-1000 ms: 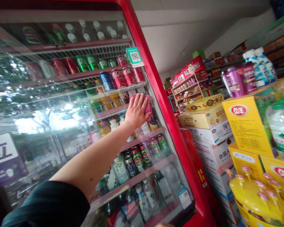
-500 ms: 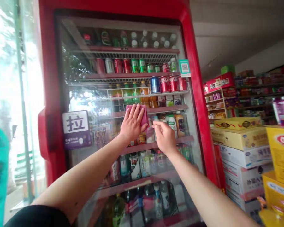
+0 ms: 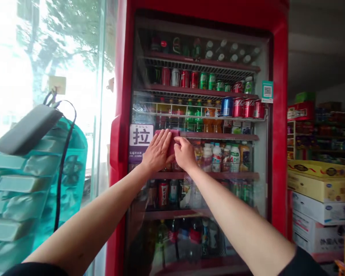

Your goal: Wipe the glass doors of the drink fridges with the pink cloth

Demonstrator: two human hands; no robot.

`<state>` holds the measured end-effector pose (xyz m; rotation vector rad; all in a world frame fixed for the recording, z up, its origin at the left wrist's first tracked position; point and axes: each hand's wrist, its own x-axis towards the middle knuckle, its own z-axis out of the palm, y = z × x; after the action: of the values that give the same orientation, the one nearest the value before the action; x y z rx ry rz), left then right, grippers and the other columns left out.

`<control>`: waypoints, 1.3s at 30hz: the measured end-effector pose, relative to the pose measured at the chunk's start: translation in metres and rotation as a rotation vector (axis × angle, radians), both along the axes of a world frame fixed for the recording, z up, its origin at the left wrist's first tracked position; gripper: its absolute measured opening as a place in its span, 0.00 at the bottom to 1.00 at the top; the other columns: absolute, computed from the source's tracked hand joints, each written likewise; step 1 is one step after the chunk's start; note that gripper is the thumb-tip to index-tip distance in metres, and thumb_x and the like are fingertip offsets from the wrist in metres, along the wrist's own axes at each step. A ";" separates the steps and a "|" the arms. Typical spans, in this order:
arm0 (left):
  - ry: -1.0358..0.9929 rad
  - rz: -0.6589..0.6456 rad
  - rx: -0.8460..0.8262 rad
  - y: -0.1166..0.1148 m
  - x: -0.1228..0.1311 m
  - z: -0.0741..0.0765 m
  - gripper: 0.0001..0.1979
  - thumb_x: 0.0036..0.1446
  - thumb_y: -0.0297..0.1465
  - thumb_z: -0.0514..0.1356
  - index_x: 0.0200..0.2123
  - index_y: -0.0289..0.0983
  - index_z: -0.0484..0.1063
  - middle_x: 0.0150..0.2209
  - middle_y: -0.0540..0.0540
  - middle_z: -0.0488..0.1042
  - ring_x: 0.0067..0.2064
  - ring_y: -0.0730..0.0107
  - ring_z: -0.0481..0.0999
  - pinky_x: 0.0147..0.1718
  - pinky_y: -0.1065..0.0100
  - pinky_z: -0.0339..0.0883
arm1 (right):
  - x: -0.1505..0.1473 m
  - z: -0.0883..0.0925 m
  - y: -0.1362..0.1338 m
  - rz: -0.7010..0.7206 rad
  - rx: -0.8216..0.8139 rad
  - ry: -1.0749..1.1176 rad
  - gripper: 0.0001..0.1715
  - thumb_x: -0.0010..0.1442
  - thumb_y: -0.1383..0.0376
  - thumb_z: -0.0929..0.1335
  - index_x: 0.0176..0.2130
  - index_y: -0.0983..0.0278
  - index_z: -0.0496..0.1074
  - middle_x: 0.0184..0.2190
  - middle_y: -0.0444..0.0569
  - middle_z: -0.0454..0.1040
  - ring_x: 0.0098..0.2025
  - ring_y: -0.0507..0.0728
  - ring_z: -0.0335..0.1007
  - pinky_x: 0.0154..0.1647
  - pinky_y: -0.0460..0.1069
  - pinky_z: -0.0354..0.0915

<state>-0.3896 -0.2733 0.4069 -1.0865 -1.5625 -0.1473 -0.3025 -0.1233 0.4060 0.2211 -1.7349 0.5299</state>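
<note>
My left hand presses flat on a folded pink cloth, holding it against the glass door of a red drinks fridge. The fingers of my right hand are curled in a pinch at the cloth's right edge; their tips touch it. Just left of the cloth is a purple and white sign on the glass, partly covered by my left hand. Behind the glass, shelves hold cans and bottles.
The fridge's red door handle stands at the left edge. Further left are a teal rack and a grey box-like thing with a black cable. Stacked cartons stand on the right. A QR code card is on the fridge's right side.
Both hands and the cloth have moved left across the glass, close to the sign. My right hand has come from apart to touching the cloth's edge. The view has turned left.
</note>
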 end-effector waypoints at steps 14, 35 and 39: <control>0.006 0.105 0.236 -0.106 -0.004 -0.023 0.40 0.74 0.38 0.54 0.83 0.38 0.46 0.83 0.38 0.45 0.84 0.51 0.39 0.82 0.42 0.38 | -0.063 0.006 -0.068 -0.324 0.478 -0.077 0.41 0.77 0.60 0.64 0.81 0.70 0.53 0.84 0.57 0.44 0.86 0.69 0.34 0.86 0.72 0.35; -0.007 0.155 0.294 -0.147 -0.011 -0.008 0.38 0.74 0.31 0.50 0.83 0.40 0.46 0.82 0.43 0.47 0.84 0.53 0.35 0.82 0.38 0.31 | -0.097 0.046 -0.145 -0.277 0.532 -0.117 0.44 0.75 0.65 0.62 0.80 0.81 0.48 0.84 0.65 0.38 0.86 0.69 0.30 0.88 0.65 0.33; -0.035 0.150 0.326 -0.147 -0.011 0.003 0.38 0.74 0.32 0.50 0.83 0.40 0.45 0.82 0.42 0.48 0.84 0.50 0.35 0.82 0.37 0.32 | -0.102 0.048 -0.145 -0.272 0.498 -0.065 0.45 0.75 0.62 0.63 0.81 0.79 0.46 0.84 0.63 0.36 0.86 0.69 0.30 0.88 0.66 0.32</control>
<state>-0.4005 -0.4207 0.4097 -0.7135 -1.5787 -0.3087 -0.4045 -0.2682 0.4538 0.3135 -1.9022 -0.1016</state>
